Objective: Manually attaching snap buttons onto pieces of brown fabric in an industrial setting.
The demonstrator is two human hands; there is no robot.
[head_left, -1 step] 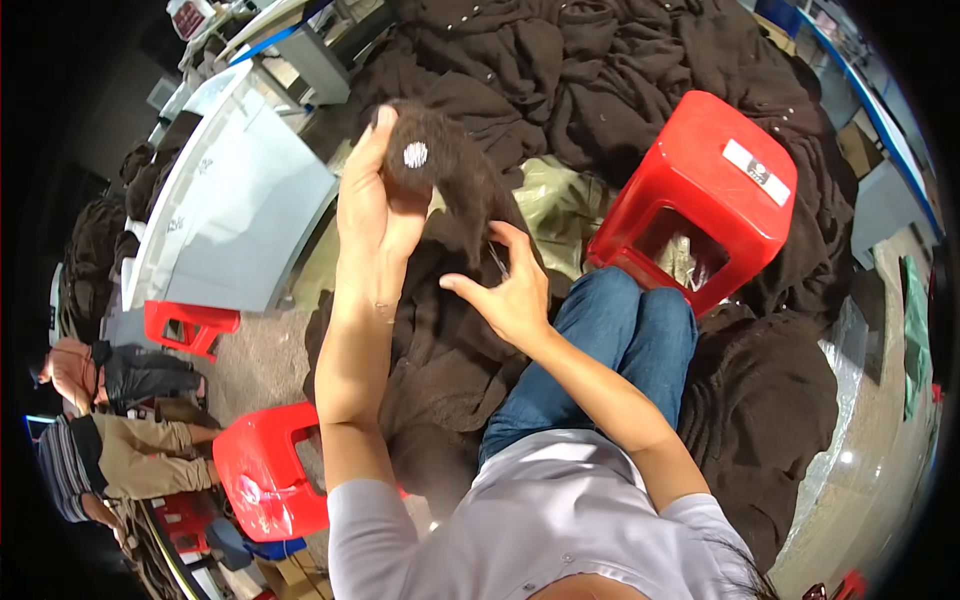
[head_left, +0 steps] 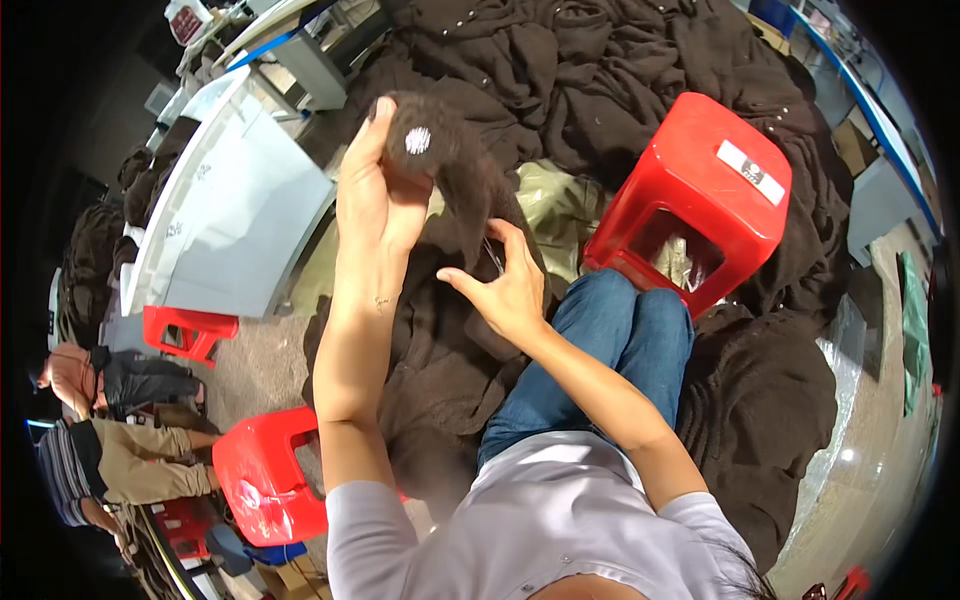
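Note:
My left hand is raised and closed around a fold of dark brown fuzzy garment, thumb at its upper edge. A round, sparkling white button faces up on that fold. The garment drapes down toward my lap. Lower and to the right, my right hand is beside the hanging cloth, its thumb held apart from the curled fingers. A thin shiny metal tool shows at those fingers; most of it is hidden, so I cannot tell its exact kind.
Brown garments with small pale buttons are heaped ahead. A red plastic stool stands right of my knees, another red stool at the left. A white bin is at far left; two people are beyond.

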